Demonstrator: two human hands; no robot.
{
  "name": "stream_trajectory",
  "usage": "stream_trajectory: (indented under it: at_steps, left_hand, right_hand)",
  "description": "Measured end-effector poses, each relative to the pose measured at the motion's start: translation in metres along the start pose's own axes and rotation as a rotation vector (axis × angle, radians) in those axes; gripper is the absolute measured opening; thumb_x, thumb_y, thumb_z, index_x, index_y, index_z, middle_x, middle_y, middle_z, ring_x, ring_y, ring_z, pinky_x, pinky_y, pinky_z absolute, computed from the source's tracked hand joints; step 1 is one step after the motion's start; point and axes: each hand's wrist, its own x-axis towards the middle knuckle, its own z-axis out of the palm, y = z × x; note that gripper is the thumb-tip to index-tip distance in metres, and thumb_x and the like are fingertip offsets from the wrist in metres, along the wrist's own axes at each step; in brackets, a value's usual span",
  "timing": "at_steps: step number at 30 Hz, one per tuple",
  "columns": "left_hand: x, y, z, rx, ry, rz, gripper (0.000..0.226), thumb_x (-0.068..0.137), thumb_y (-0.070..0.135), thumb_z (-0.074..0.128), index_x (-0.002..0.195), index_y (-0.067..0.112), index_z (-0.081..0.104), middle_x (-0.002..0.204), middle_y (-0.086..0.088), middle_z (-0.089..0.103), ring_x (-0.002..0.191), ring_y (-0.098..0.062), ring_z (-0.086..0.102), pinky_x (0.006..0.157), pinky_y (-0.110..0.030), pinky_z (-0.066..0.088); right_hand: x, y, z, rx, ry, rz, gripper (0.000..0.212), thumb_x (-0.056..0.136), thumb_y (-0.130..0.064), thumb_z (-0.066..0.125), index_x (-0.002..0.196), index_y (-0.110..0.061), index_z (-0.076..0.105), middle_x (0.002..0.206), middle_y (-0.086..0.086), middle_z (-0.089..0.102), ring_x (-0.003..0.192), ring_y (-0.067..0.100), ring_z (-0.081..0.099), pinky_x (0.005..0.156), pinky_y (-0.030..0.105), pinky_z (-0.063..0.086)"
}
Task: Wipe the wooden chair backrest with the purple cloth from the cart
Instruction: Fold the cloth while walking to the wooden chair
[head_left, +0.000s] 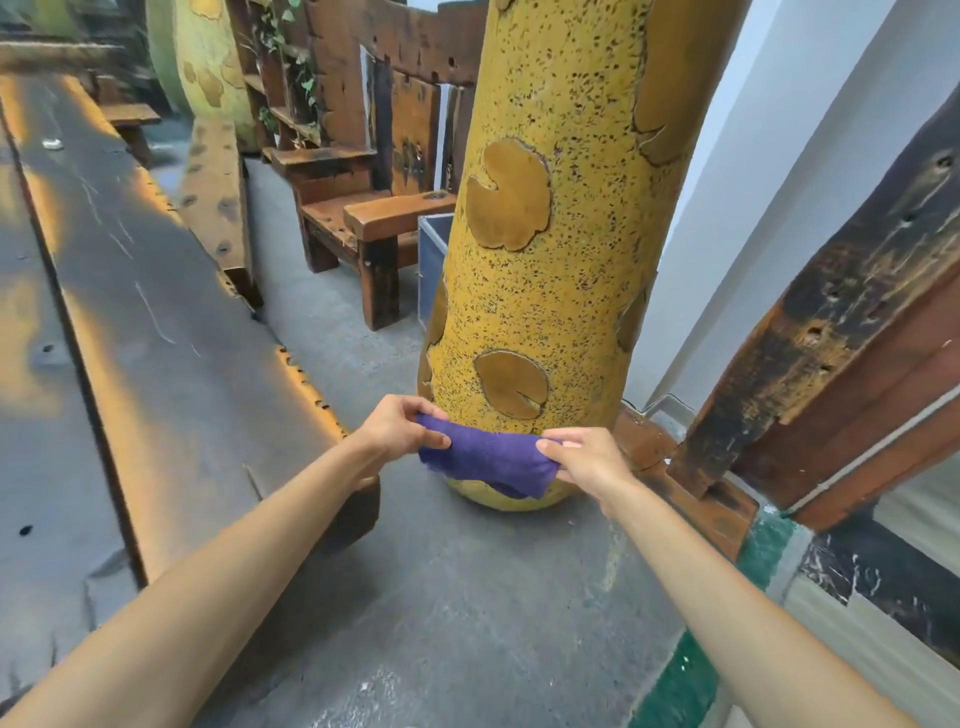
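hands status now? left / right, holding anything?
Left hand: closed, pinching the left end of the purple cloth.
Right hand: closed, gripping the right end of the same cloth.

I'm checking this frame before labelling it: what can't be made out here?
- Cart: not in the head view.
- Wooden chair: its right side is hidden behind the yellow pillar.
- Purple cloth: its ends are covered by the left hand and right hand.

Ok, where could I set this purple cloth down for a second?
Both hands, left hand and right hand, hold the purple cloth. The long wooden table on the left is mostly bare. The floor below is open. The yellow pillar crowds the front.
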Motion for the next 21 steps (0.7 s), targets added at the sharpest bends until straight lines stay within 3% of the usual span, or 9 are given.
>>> stream_trajectory:
  at_steps: [3,6,9,12,14,17,19,21]
  left_hand:
    - [0.044,0.017,-0.022,0.166,0.059,0.07,0.021,0.07,0.008,0.087,0.083,0.017,0.073,0.081,-0.003,0.066,0.075,-0.017,0.058,0.067,-0.029,0.049]
    - [0.079,0.031,-0.041,0.338,0.138,0.138,0.018,0.071,0.016,0.085,0.083,0.021,0.073,0.075,0.003,0.063,0.069,-0.012,0.054,0.061,-0.022,0.042]
    - [0.115,0.046,-0.062,0.385,0.169,0.199,0.014,0.075,0.016,0.083,0.082,0.019,0.072,0.069,0.01,0.06,0.065,-0.006,0.051,0.053,-0.014,0.035]
    - [0.152,0.053,-0.082,0.44,0.221,0.224,0.012,0.081,0.018,0.08,0.086,0.013,0.07,0.077,-0.002,0.063,0.071,-0.016,0.051,0.058,-0.02,0.037]
    - [0.179,0.051,-0.095,0.472,0.235,0.213,0.013,0.084,0.02,0.078,0.089,0.011,0.07,0.087,-0.007,0.063,0.089,-0.021,0.051,0.063,-0.028,0.036]
    - [0.222,0.043,-0.117,0.481,0.243,0.192,0.016,0.086,0.02,0.077,0.093,0.009,0.07,0.112,-0.003,0.052,0.12,-0.017,0.037,0.084,-0.024,0.031]
    - [0.253,0.036,-0.131,0.504,0.25,0.171,0.014,0.086,0.02,0.076,0.088,0.01,0.067,0.111,0.0,0.053,0.115,-0.018,0.047,0.086,-0.026,0.035]
    - [0.283,0.029,-0.148,0.503,0.283,0.106,0.014,0.086,0.02,0.076,0.085,0.015,0.063,0.098,-0.006,0.065,0.096,-0.028,0.061,0.078,-0.032,0.042]
  right_hand:
    - [0.043,-0.033,0.009,-0.056,-0.033,-0.053,0.042,0.08,-0.019,0.086,0.119,-0.012,0.073,0.106,0.003,0.077,0.101,0.02,0.073,0.092,0.037,0.06]
    - [0.075,-0.061,0.02,-0.113,-0.056,-0.105,0.047,0.07,-0.018,0.093,0.113,-0.02,0.074,0.08,-0.014,0.078,0.079,0.003,0.075,0.068,0.018,0.057]
    - [0.112,-0.089,0.033,-0.188,-0.03,-0.183,0.043,0.066,-0.018,0.094,0.103,-0.028,0.074,0.071,-0.019,0.075,0.064,-0.009,0.069,0.055,0.009,0.047]
    - [0.153,-0.114,0.048,-0.264,-0.021,-0.22,0.03,0.069,-0.022,0.093,0.088,-0.033,0.073,0.062,-0.027,0.07,0.06,-0.016,0.064,0.053,0.006,0.04]
    - [0.181,-0.126,0.06,-0.289,-0.037,-0.236,0.023,0.073,-0.023,0.09,0.078,-0.035,0.071,0.057,-0.028,0.067,0.062,-0.012,0.066,0.052,0.004,0.039]
    - [0.23,-0.143,0.084,-0.365,-0.083,-0.291,0.017,0.082,-0.027,0.082,0.072,-0.037,0.073,0.07,-0.017,0.074,0.077,0.009,0.072,0.069,0.022,0.055]
    - [0.269,-0.154,0.101,-0.46,-0.135,-0.349,0.009,0.088,-0.031,0.076,0.078,-0.032,0.075,0.072,-0.009,0.074,0.078,0.019,0.073,0.072,0.029,0.055]
    - [0.313,-0.169,0.121,-0.57,-0.209,-0.414,0.015,0.092,-0.036,0.07,0.085,-0.025,0.077,0.068,-0.003,0.07,0.076,0.026,0.07,0.07,0.032,0.053]
